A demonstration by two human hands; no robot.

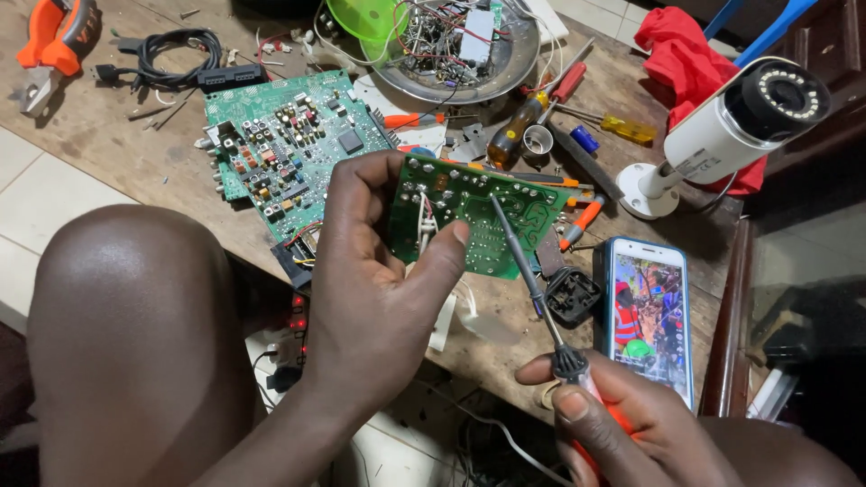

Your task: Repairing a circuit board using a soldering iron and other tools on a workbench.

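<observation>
Small circuit board [478, 216]: green, being held up above the wooden workbench [81, 135] with its solder side facing the camera, tilted, over the middle of the bench near its front edge.
Left hand [379, 271]: fingers are closing around the small circuit board's left edge, thumb pressing on the solder face, other fingers wrapping behind it.
Right hand [631, 428]: fingers are gripping the soldering iron [532, 280] by its handle, at the lower right, in front of the bench's front edge.
Soldering iron: its thin metal shaft is slanting up and left from the right hand, its tip touching the solder face of the small circuit board near the board's middle.
Large circuit board [284, 144]: green, lying flat on the workbench toward the back left, component side up, partly behind the left hand.
Metal dish [460, 45]: sitting at the back edge of the bench, holding a tangle of wires and parts, with a green plastic piece [361, 16] over its left rim.
Phone [648, 316]: lying at the front right corner of the bench, screen lit, just beside the right hand.
Black plug [572, 296]: lying between the soldering iron's shaft and the phone.
Security camera [735, 126]: white, standing on its round base at the right edge, a red cloth [681, 54] behind it.
Screwdrivers [532, 117]: several lying loose behind the small circuit board.
Orange pliers [54, 45]: lying at the back left corner, a black cable [180, 54] near them.
Knee [135, 334]: bare, filling the lower left in front of the bench.
</observation>
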